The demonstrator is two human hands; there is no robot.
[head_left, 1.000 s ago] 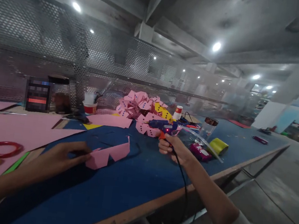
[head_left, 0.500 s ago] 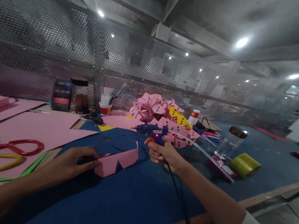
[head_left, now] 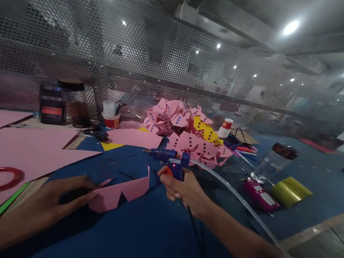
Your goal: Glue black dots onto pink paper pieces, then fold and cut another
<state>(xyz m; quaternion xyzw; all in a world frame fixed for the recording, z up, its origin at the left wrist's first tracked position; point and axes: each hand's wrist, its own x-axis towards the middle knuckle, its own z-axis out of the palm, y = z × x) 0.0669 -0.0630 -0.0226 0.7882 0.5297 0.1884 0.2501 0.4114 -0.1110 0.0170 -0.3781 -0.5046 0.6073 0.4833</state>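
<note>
My right hand (head_left: 180,187) is wrapped round the handle of a blue hot glue gun (head_left: 170,158), its nozzle pointing left and a small red light glowing on its body. A long clear glue stick (head_left: 233,190) trails out of its back, and a black cord hangs from the grip. My left hand (head_left: 68,198) pinches the left end of a folded pink paper strip (head_left: 109,197) that has a notch cut in its lower edge. The strip stands on edge on the blue tabletop (head_left: 131,242), apart from the nozzle. Part of its left end is hidden by my fingers.
Scissors with red and yellow handles (head_left: 0,179) lie on pink sheets (head_left: 30,144) at left. A heap of pink paper pieces (head_left: 176,121) stands behind the glue gun. To the right are a clear jar (head_left: 275,161), a magenta object (head_left: 260,195) and a yellow roll (head_left: 292,191).
The view has turned and shifted slightly. In the picture, both hands, the paper strip and the glue gun sit a little further left and lower. Both hands keep their holds.
</note>
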